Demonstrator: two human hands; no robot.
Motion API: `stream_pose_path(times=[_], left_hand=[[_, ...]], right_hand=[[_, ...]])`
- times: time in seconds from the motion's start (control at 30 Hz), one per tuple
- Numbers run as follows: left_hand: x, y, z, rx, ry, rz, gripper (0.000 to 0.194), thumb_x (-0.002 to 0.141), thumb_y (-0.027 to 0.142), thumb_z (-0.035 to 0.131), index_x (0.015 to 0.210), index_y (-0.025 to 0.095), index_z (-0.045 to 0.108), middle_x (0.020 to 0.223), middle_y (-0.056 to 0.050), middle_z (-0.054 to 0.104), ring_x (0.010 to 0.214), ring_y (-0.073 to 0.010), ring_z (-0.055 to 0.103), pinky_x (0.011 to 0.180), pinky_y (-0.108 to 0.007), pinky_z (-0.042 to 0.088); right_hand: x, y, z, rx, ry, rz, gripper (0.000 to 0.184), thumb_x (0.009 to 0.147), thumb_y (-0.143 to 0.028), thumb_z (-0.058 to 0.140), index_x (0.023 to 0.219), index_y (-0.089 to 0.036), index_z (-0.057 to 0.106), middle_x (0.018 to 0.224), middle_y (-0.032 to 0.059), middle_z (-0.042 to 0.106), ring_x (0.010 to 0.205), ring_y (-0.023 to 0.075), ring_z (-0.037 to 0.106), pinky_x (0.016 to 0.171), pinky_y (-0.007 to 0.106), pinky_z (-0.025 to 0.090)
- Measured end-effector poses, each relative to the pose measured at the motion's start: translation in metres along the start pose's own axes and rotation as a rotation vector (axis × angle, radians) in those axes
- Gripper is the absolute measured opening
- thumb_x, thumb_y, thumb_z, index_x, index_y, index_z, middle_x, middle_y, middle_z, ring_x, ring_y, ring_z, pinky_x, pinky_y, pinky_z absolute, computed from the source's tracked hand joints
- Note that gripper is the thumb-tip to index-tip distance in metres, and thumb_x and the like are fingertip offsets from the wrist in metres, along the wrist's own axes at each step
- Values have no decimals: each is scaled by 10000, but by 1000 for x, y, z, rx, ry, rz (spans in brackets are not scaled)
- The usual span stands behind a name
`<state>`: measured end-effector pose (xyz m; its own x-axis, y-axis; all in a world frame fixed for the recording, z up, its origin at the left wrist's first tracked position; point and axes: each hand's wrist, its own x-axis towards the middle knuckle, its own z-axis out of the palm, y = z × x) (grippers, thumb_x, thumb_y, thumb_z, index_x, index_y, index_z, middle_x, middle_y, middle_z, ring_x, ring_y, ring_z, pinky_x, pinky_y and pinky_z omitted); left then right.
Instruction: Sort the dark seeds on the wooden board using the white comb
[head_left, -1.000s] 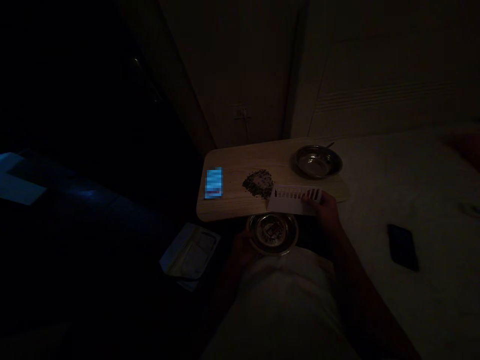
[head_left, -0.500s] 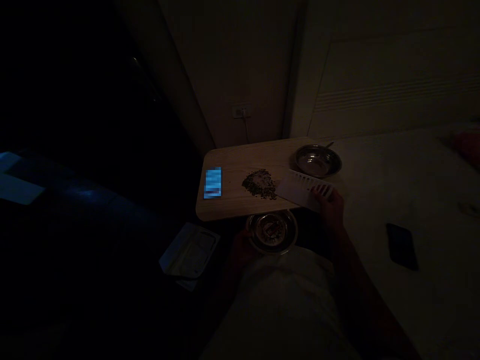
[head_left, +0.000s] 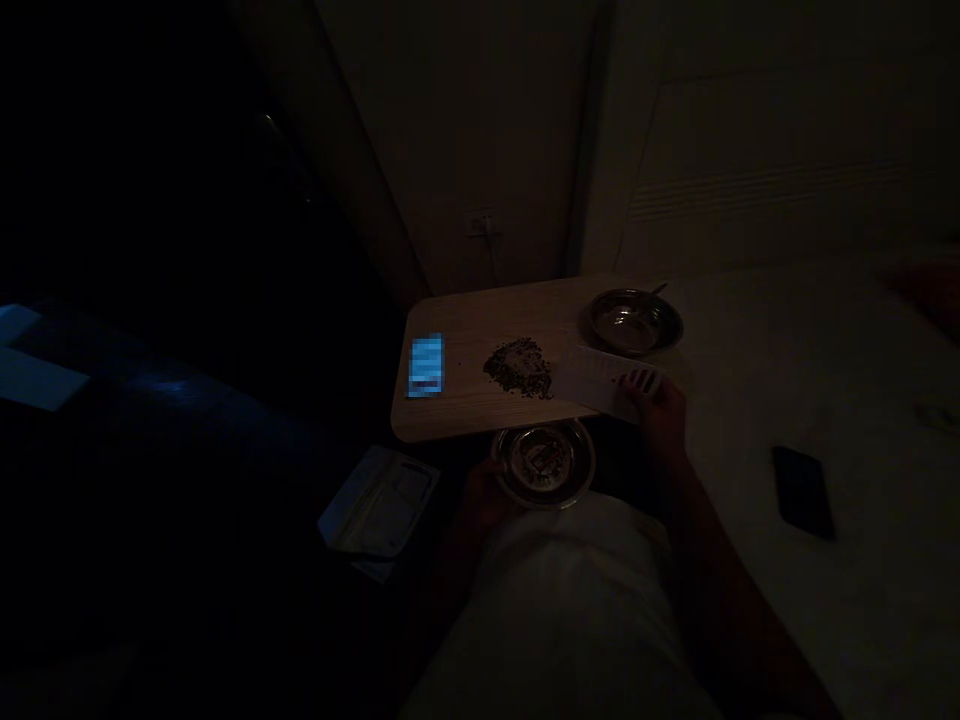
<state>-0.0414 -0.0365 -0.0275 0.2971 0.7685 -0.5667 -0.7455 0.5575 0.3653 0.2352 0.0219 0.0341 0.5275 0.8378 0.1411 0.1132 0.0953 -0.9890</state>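
My right hand [head_left: 657, 408] grips a flat pale panel with a row of slots [head_left: 596, 378], held low over the table's front right part. The panel's left edge is beside a loose heap of small dark and pale bits [head_left: 520, 367], too dim to name, on the wooden tabletop [head_left: 465, 415]. Under the table's front edge, my left hand [head_left: 486, 495] is closed on the left rim of a shiny metal bowl [head_left: 545, 503]. Some dark pieces show inside that bowl. A second metal bowl [head_left: 636, 322] stands behind the panel, a thin handle poking past its rim.
A lit phone-like screen [head_left: 426, 365] lies at the table's left end. To the right, a dark phone [head_left: 803, 492] rests on a pale surface. A whitish package [head_left: 380, 512] sits low on the left. Behind, a plugged-in cable [head_left: 491, 255] hangs from a wall socket [head_left: 481, 223].
The slotted panel has shifted and tilted slightly in my right hand. My left hand and its bowl stay in place. The scene looks a little dimmer.
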Motion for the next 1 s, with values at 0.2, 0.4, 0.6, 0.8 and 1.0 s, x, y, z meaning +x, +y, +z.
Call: stream_pose_path(times=[0.2,0.4,0.6,0.8,1.0], left_hand=[[1,0,-1,3,-25,-10,317,651,111,660,955,141,746,942,-95,814,912,-251,741,956,-366,532],[-1,0,3,-25,-7,-11,374,640,89,618,991,102,746,931,-108,809,869,-251,748,912,-372,554],[1,-1,-2,-18,-36,12,330,664,114,646,977,119,751,939,-109,812,933,-276,743,969,-398,530],[2,1,-2,-17,-4,-37,351,656,93,633,990,123,736,930,-96,810,892,-259,753,974,-404,528],[2,-1,-1,-40,-18,-10,354,674,83,617,1005,105,740,946,-114,806,949,-278,749,1004,-417,514]], right_hand=[[0,-1,-1,24,-14,10,297,683,-427,799,855,-197,723,849,38,738,802,217,666,781,372,506],[1,-2,-5,25,46,28,307,655,-417,811,841,-191,719,828,43,734,784,212,655,769,375,509],[2,1,-7,24,14,31,278,665,-404,801,839,-202,723,816,29,726,778,211,657,751,363,500],[1,-3,-6,20,8,18,251,654,-393,806,804,-209,726,799,25,728,760,204,649,752,360,501],[1,-1,-6,37,2,34,268,646,-404,812,811,-209,730,805,37,734,750,211,655,742,373,500]])
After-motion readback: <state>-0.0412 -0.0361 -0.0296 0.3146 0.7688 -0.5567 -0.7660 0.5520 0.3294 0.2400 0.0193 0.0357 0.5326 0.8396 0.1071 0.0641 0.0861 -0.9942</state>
